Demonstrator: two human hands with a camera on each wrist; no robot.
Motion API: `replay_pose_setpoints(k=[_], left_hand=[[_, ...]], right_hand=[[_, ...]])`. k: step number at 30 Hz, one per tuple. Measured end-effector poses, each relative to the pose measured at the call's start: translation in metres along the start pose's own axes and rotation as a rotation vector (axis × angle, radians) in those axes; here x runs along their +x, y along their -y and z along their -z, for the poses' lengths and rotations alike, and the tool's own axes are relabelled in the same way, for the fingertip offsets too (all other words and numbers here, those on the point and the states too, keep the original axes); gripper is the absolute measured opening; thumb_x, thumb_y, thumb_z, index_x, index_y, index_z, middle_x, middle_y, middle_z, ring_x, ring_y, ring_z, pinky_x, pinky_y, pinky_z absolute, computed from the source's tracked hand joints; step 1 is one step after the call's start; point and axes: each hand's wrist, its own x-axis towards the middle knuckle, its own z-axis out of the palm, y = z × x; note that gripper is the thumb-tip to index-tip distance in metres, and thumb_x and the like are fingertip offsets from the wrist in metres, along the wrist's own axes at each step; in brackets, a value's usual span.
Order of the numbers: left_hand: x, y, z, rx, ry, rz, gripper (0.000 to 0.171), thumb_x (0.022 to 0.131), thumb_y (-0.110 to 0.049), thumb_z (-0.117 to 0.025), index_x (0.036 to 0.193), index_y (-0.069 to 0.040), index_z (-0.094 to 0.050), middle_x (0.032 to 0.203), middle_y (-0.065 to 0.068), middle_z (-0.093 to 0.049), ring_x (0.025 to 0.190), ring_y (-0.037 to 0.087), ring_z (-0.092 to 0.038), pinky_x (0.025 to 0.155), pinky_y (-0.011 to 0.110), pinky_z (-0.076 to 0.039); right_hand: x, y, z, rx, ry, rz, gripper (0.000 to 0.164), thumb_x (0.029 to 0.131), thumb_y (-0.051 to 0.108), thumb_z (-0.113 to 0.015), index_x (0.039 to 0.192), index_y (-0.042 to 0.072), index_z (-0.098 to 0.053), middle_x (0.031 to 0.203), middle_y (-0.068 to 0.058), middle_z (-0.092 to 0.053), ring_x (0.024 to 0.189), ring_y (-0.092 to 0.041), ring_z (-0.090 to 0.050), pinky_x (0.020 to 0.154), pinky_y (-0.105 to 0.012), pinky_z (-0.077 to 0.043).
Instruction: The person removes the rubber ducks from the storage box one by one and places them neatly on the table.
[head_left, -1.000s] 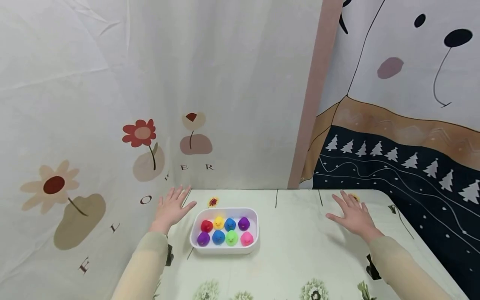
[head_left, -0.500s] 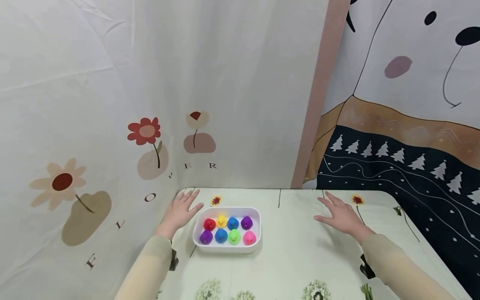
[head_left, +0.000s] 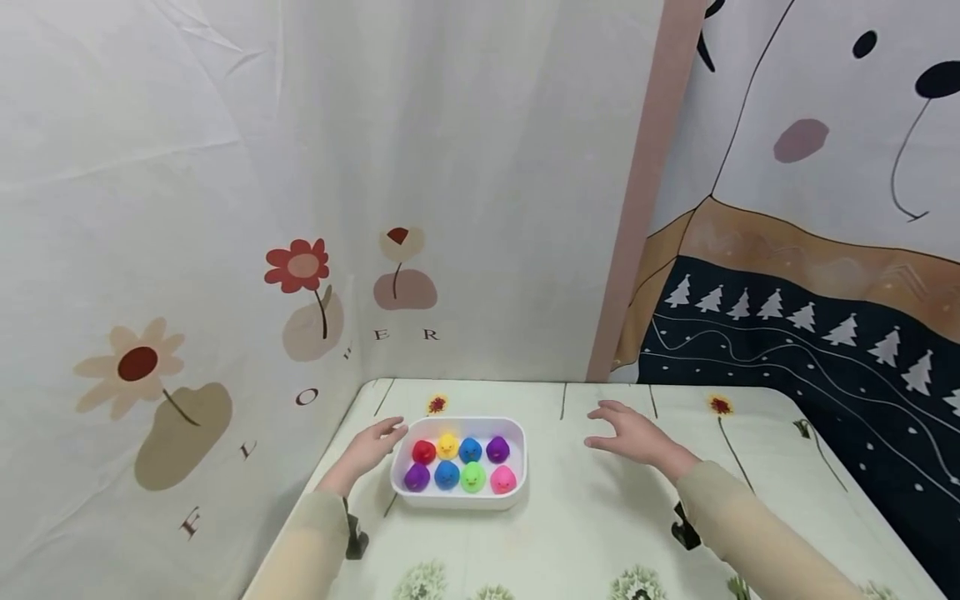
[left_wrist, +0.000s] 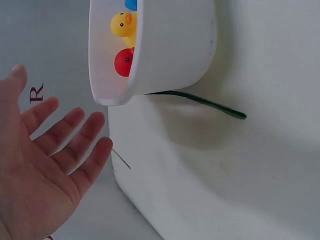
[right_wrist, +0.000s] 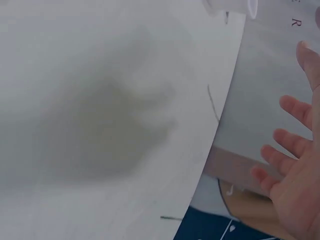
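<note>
A white oblong tub stands on the table, with several small rubber ducks inside in two rows. Among them are a red duck, a yellow duck, a green duck and a pink duck. My left hand hovers by the tub's left end, fingers loosely spread and holding nothing; the left wrist view shows a gap between its fingers and the tub. To the right of the tub, my right hand hangs above the table, its fingers apart and nothing in them.
A pale cloth printed with flowers covers the table. Behind and to the left hangs a white curtain with flowers and letters; a dark tree-patterned drape hangs at the right. A black wrist mount sits under the right sleeve.
Both hands have come inward and lower: the left one down toward the tub's left end, the right one leftward toward the tub. The view has shifted slightly; the ducks stay in the tub.
</note>
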Motion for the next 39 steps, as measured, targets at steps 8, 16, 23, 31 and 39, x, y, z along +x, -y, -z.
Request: replay_pose_setpoints(k=[8, 16, 23, 31, 39], left_hand=[[-0.007, 0.017, -0.01, -0.143, -0.011, 0.067, 0.042, 0.095, -0.018, -0.062, 0.131, 0.002, -0.055, 0.103, 0.012, -0.066, 0.081, 0.022, -0.062, 0.063, 0.036, -0.054], [-0.009, 0.023, -0.019, -0.216, 0.0, 0.077, 0.048, 0.091, -0.008, -0.063, 0.136, 0.003, -0.05, 0.096, 0.012, -0.064, 0.075, 0.021, -0.06, 0.059, 0.035, -0.054], [-0.009, 0.029, -0.024, -0.243, 0.018, 0.08, 0.049, 0.09, 0.0, -0.059, 0.138, 0.003, -0.047, 0.089, 0.012, -0.061, 0.071, 0.021, -0.061, 0.058, 0.035, -0.055], [-0.01, 0.035, -0.025, -0.333, 0.011, 0.111, 0.053, 0.088, 0.005, -0.058, 0.139, 0.001, -0.047, 0.092, 0.015, -0.06, 0.071, 0.022, -0.06, 0.062, 0.036, -0.056], [-0.012, 0.035, -0.025, -0.464, 0.026, 0.155, 0.052, 0.091, 0.002, -0.057, 0.142, -0.002, -0.045, 0.102, 0.02, -0.06, 0.079, 0.026, -0.063, 0.066, 0.037, -0.056]], right_hand=[[0.02, 0.03, -0.015, 0.146, 0.067, 0.019, 0.057, 0.086, 0.043, -0.071, 0.128, 0.006, -0.06, 0.13, -0.012, -0.058, 0.124, -0.035, -0.049, 0.101, -0.051, -0.041], [0.035, 0.054, -0.028, 0.225, 0.121, 0.056, 0.051, 0.085, 0.038, -0.074, 0.126, 0.008, -0.062, 0.126, -0.009, -0.061, 0.117, -0.034, -0.053, 0.094, -0.049, -0.048], [0.046, 0.068, -0.038, 0.294, 0.157, 0.093, 0.048, 0.084, 0.032, -0.076, 0.122, 0.006, -0.065, 0.122, -0.009, -0.063, 0.115, -0.036, -0.055, 0.093, -0.047, -0.049], [0.053, 0.085, -0.048, 0.348, 0.224, 0.096, 0.039, 0.083, 0.029, -0.078, 0.115, 0.009, -0.068, 0.117, -0.009, -0.065, 0.112, -0.035, -0.056, 0.09, -0.044, -0.05], [0.061, 0.099, -0.052, 0.348, 0.271, 0.115, 0.034, 0.084, 0.017, -0.077, 0.113, 0.001, -0.068, 0.113, -0.015, -0.065, 0.108, -0.034, -0.056, 0.087, -0.043, -0.051]])
